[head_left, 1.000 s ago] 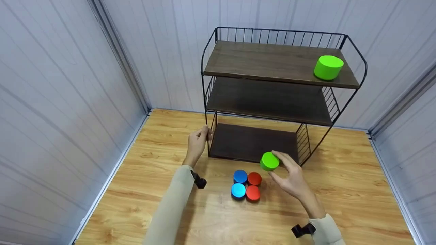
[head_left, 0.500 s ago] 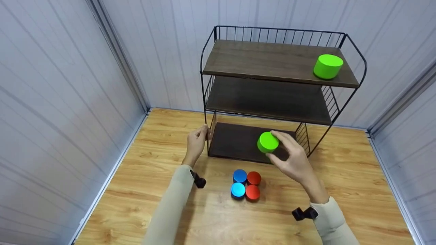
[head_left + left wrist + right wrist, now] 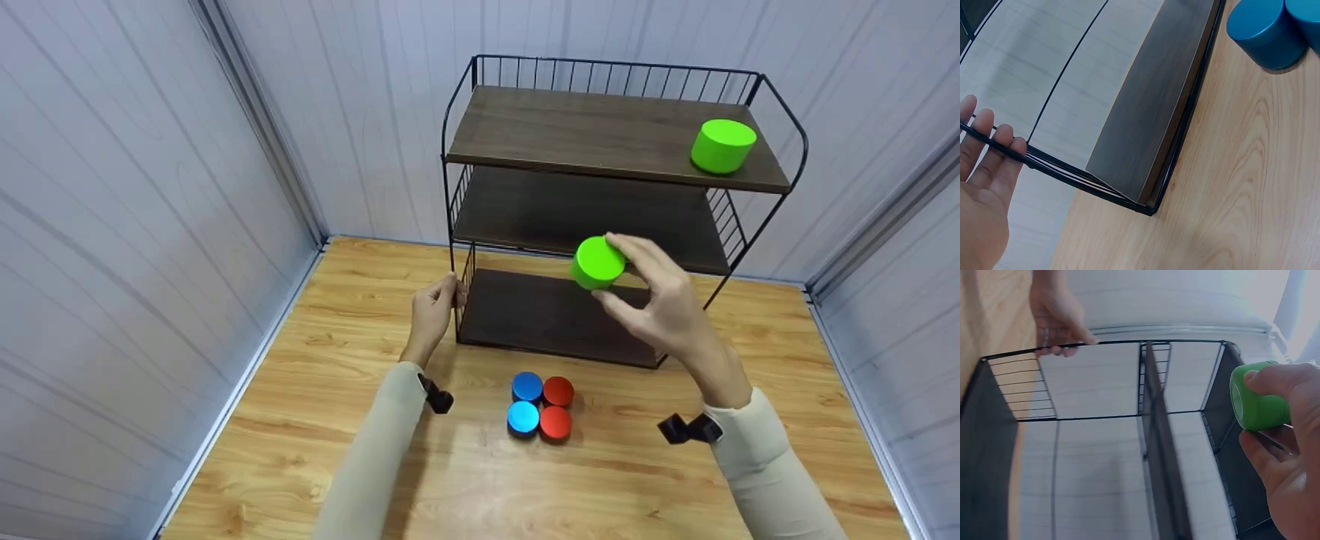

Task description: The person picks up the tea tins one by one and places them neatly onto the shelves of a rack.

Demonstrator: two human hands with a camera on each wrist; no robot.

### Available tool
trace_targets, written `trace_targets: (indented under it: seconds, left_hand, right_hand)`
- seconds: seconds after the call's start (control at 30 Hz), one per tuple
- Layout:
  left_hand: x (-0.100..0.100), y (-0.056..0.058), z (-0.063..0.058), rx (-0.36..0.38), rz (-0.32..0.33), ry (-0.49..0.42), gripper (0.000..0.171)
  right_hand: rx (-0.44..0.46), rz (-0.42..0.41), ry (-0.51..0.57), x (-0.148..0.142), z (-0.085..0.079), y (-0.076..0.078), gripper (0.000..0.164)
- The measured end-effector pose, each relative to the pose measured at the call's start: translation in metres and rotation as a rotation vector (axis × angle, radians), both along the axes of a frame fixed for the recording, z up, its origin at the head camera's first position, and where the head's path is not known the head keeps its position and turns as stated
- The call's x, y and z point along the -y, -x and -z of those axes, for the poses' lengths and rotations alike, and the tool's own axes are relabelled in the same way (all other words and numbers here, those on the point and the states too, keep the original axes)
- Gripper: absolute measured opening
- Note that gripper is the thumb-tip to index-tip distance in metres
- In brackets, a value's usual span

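Observation:
My right hand (image 3: 664,300) pinches a round green tin (image 3: 598,262) between thumb and fingers. In the head view it overlaps the front edge of the middle board of a three-tier shelf rack (image 3: 555,315). The right wrist view shows the thumb on one side of this green tin (image 3: 1258,405) and the fingers under it. At the rack's left front, my left hand (image 3: 433,309) grips the thin black upright. Its fingers (image 3: 1002,146) curl round the wire in the left wrist view. A second green tin (image 3: 722,148) stands at the right end of the top board.
On the wooden floor (image 3: 360,300) before the rack, two blue tins (image 3: 523,418) and two red tins (image 3: 556,424) stand close together in a square. White panel walls (image 3: 187,112) rise behind and at both sides. A wire rail (image 3: 615,75) edges the top board.
My right hand has raised the green tin from low by the rack's bottom board up to the middle board's height. My left hand stays on the upright.

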State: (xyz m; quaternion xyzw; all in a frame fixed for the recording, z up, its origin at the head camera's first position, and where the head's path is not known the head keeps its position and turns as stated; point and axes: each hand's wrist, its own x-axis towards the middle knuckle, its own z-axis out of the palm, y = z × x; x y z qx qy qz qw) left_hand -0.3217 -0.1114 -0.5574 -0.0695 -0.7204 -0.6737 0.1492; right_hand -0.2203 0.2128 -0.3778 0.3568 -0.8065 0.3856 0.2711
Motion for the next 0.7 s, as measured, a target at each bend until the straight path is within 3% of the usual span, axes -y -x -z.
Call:
trace_targets:
  seconds: [0.23, 0.7]
  left_hand:
    - [0.003, 0.0, -0.002, 0.023, 0.03, -0.017, 0.041]
    - [0.009, -0.004, -0.011, 0.009, 0.039, -0.01, 0.031]
  right_hand:
    - [-0.09, -0.009, -0.005, 0.007, -0.031, 0.006, 0.069]
    - [-0.121, -0.013, -0.044, 0.025, -0.083, 0.025, 0.065]
